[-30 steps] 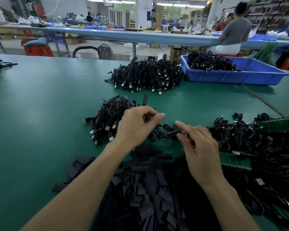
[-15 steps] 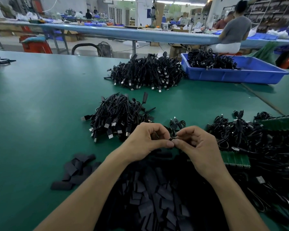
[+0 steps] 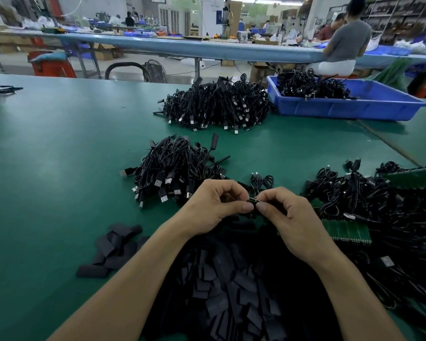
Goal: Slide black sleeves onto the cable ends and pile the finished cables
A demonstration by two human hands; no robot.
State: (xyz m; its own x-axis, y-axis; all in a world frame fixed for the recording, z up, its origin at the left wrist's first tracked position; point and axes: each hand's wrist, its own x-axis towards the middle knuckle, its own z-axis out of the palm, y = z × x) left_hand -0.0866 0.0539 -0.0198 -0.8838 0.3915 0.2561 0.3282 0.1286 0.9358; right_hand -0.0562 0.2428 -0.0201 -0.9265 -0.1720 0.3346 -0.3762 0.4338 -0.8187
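My left hand and my right hand meet thumb to thumb at the table's middle. Between them they pinch the small end of a black cable, whose coil hangs just behind the fingers. My left hand seems to pinch a black sleeve against that end, though the fingers hide most of it. A heap of loose black sleeves lies under my wrists. A pile of cables sits just left and behind my left hand.
A bigger cable pile lies farther back, beside a blue tray holding more cables. Tangled cables and green circuit strips fill the right side. A few sleeves lie apart at left. A person sits beyond the green table.
My hands came together from a spread position: the right drew the cable out of the tangle, the left closed its fingers, and both now pinch the cable end close together.
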